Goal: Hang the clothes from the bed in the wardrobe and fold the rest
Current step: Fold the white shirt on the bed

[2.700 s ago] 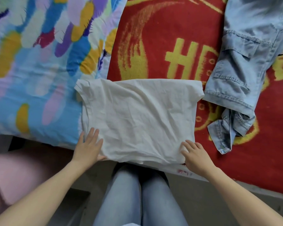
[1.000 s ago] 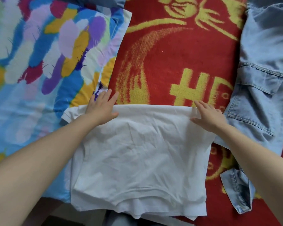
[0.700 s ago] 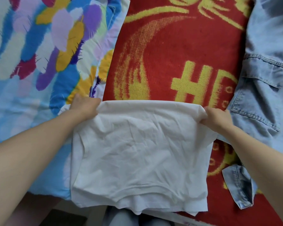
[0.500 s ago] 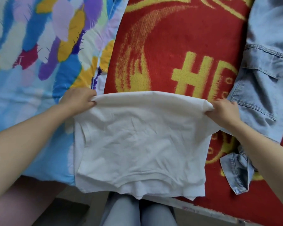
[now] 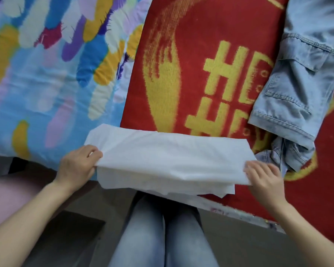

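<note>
A white, thin cotton T-shirt [image 5: 172, 157], folded over on itself into a wide, flat band, lay across the near edge of the bed. Its left end rested on a pale blue quilt printed with yellow, purple, white and crimson feather shapes [image 5: 46, 78], and the rest on a red woven blanket with yellow lettering [image 5: 191, 54]. The upper layer was doubled toward the person, and a lower hem showed beneath it, jutting past the bed's near edge. The left hand [image 5: 77, 166] gripped the left end of that upper layer, fingers curled tight round the cloth. The right hand [image 5: 262, 178] held the right end, fingers bent over the fabric's edge; how the thumb lay could not be told. A pale blue denim garment with stitched pocket flaps [image 5: 301, 78] sprawled along the right edge of the bed on the red blanket, its crumpled lower end just beside the shirt's right end. The person's knees in light blue jeans [image 5: 162, 237] stood below the shirt, against the bed's near edge.
</note>
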{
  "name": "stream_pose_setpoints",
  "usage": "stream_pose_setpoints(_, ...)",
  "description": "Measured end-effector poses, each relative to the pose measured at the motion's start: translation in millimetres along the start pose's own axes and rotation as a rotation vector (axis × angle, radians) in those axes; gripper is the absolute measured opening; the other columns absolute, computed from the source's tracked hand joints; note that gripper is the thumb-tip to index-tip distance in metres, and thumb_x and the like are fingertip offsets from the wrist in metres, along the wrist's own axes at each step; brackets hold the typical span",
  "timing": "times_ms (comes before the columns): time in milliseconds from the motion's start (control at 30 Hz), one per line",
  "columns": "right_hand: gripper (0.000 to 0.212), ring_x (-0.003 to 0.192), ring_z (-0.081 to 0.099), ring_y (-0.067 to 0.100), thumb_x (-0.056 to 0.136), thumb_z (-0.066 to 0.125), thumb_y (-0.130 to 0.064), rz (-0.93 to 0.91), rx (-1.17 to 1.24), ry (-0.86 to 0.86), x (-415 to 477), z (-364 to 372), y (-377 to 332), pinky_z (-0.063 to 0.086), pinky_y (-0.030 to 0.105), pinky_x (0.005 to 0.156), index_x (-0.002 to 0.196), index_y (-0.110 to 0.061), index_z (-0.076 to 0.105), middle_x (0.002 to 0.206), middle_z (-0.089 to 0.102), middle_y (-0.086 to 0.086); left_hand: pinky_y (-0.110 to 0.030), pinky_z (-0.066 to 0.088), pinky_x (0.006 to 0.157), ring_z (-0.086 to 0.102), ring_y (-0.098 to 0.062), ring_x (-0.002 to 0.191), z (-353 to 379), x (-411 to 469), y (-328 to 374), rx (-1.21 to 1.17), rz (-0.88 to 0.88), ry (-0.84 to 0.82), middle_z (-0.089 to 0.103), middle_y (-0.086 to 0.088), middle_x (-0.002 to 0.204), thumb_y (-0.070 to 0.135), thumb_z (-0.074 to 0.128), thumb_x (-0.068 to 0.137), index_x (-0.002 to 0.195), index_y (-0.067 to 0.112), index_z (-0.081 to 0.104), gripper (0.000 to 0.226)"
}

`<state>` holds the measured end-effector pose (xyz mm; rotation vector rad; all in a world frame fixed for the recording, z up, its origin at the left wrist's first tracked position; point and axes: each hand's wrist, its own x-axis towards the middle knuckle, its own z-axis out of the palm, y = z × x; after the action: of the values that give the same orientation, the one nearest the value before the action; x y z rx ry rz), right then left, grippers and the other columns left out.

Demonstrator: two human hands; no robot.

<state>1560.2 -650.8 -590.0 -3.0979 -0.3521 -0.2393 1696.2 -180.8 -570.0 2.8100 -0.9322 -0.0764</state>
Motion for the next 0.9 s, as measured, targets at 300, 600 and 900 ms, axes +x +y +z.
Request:
stream_pose_setpoints(300,0.055,0.093,0.067,0.036,0.046,0.088,-0.021,0.059,-0.046,-0.652,-53,7,-61,0.054,0.044,0.067,0.094,-0.002,0.072,0.105,0.066,0.022,-0.041,0.049,0.051,0.061,-0.036,0.063,44,-58,64,0.167,-0.184,-0.489,0.063,-0.021,0.079,0.001,0.083,0.019,0.083,0.004,0.072,0.065)
stream_pose_setpoints(600,0.069,0.112,0.058,0.043,0.058,0.087,-0.035,0.054,0.098,-0.51,25,26,-105,0.052,0.051,0.076,0.118,-0.009,0.066,0.125,0.056,0.027,-0.06,0.043,0.09,0.049,-0.038,0.124,79,14,129,0.215,-0.18,-0.388,0.051,-0.018,0.136,0.055,0.081,0.055,0.128,0.018,0.058,0.085)
stream_pose_setpoints(900,0.075,0.143,-0.015,0.032,0.092,0.025,-0.063,0.133,0.007,-0.851,20,77,-73,0.004,0.052,0.113,0.15,-0.027,-0.005,0.155,-0.016,0.016,-0.055,-0.001,0.112,-0.021,-0.037,0.14,134,-13,100,0.192,-0.325,-0.653,-0.037,-0.008,0.145,0.07,0.023,0.087,0.136,0.035,-0.03,0.081)
